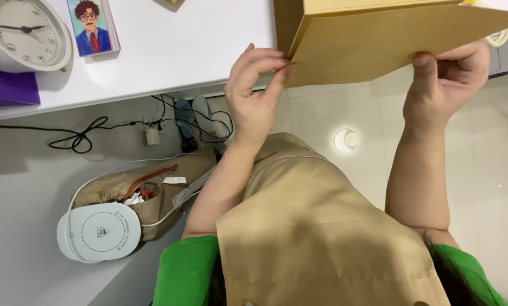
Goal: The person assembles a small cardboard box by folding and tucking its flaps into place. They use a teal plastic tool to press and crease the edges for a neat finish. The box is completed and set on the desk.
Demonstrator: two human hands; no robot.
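Observation:
I look straight down past my tan vest and green sleeves. My left hand (pixel 255 85) pinches the left corner of a brown cardboard flap (pixel 379 39) between thumb and fingertips. My right hand (pixel 447 76) grips the same flap's lower edge near its right end, thumb on top. The flap belongs to a brown cardboard box (pixel 344 7) that stands on the white table (pixel 180 51), at the table's edge in front of me.
On the table's left stand a white round clock (pixel 21 34), a small card with a cartoon figure (pixel 92 25) and a purple box (pixel 7 88). On the floor lie black cables (pixel 84 136), a tan bag (pixel 152 187) and a white round device (pixel 98 232).

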